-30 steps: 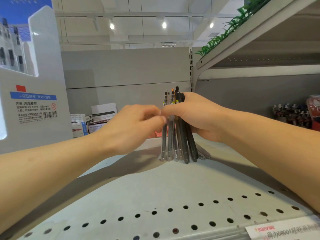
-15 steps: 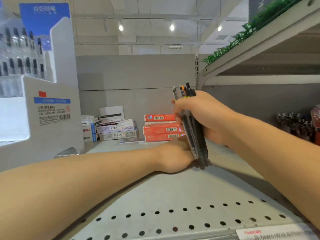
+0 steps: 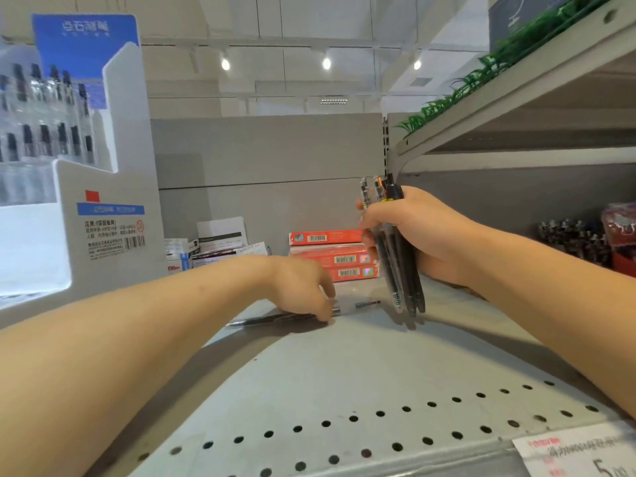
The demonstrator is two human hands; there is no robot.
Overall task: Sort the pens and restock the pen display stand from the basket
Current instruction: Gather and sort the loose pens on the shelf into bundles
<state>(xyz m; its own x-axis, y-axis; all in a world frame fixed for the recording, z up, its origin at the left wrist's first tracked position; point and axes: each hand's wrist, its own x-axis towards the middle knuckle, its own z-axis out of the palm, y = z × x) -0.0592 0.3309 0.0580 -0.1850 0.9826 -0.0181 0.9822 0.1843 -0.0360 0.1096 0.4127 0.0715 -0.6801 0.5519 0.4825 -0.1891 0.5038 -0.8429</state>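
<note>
My right hand [image 3: 420, 232] grips a bundle of several dark and clear pens [image 3: 401, 270], held upright with tips just above the grey shelf [image 3: 344, 373]. My left hand [image 3: 303, 287] reaches down to the shelf, its fingertips on a dark pen [image 3: 275, 319] lying flat there. A short dark piece [image 3: 367, 304] lies on the shelf between the hands. The white and blue pen display stand [image 3: 103, 187] rises at the left, with rows of pens in clear holders. No basket is in view.
Red boxes [image 3: 330, 258] are stacked at the back of the shelf, with white boxes [image 3: 220, 242] to their left. An upper shelf [image 3: 516, 98] with green plastic grass overhangs at right. More pens [image 3: 574, 239] stand at far right. A price label [image 3: 578, 452] sits on the front edge.
My left hand left the bundle, dropped to the shelf and moved left onto a pen lying flat. My right hand kept the bundle upright. The view shifted right.
</note>
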